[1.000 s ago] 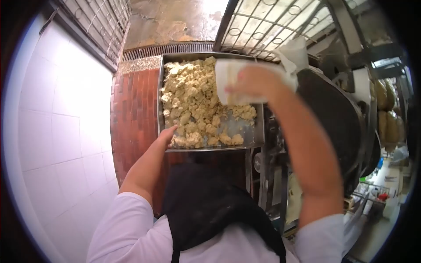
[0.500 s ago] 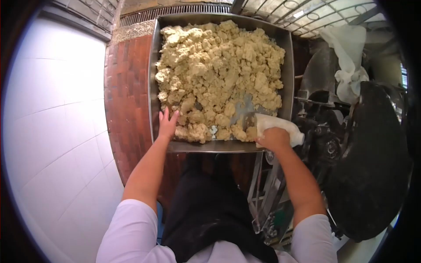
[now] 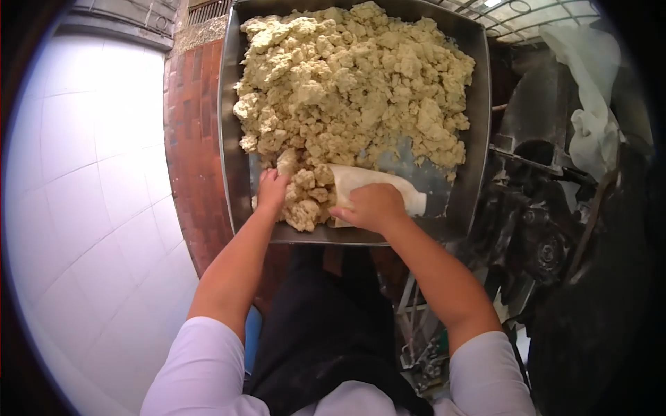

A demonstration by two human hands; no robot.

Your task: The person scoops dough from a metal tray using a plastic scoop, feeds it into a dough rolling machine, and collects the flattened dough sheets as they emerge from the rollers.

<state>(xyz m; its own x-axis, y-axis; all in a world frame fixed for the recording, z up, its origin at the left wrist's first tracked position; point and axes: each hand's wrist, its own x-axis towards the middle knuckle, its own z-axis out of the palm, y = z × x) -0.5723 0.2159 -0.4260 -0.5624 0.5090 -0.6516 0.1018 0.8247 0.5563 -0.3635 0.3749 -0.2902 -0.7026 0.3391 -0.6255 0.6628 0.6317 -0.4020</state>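
A metal tray [image 3: 484, 90] holds a large heap of crumbly, pale yellow dough [image 3: 361, 83]. My right hand [image 3: 374, 206] is wrapped round a white plastic scoop [image 3: 380, 179], cut like a bottle, low in the tray. The scoop's wide mouth faces left and touches small dough lumps [image 3: 305, 201] near the front wall. On the other side of those lumps, my left hand [image 3: 272, 191] rests at the dough with its fingers bent round a piece; the fingertips are partly hidden.
Dark machinery [image 3: 541, 236] stands right of the tray, with a whitish plastic bag [image 3: 593, 104] hanging over it. A white tiled wall [image 3: 97, 173] and red brick floor [image 3: 198, 139] lie to the left. A metal grille [image 3: 520, 17] is at the top right.
The scoop in my right hand has come down into the tray and moved left along its front, pushing lumps together. My left hand has closed in on the dough. The tray appears larger in view.
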